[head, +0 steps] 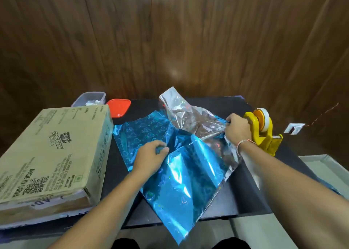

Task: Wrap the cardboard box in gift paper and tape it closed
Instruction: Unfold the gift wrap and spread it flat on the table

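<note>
A shiny blue gift paper [181, 175] with a heart pattern lies crumpled on the black table [243, 196], its silver underside [190, 116] turned up at the back. My left hand [151, 158] grips a fold of the paper near its middle. My right hand [237, 129] pinches the paper's right edge, just in front of the yellow tape dispenser [264, 133]. The large cardboard box [51, 154] lies flat at the left, apart from the paper and from both hands.
A clear plastic container [88, 98] with small items and an orange lid [119, 107] sit at the back left. A white tray edge [324, 165] shows at the right. A wood-panelled wall stands behind the table.
</note>
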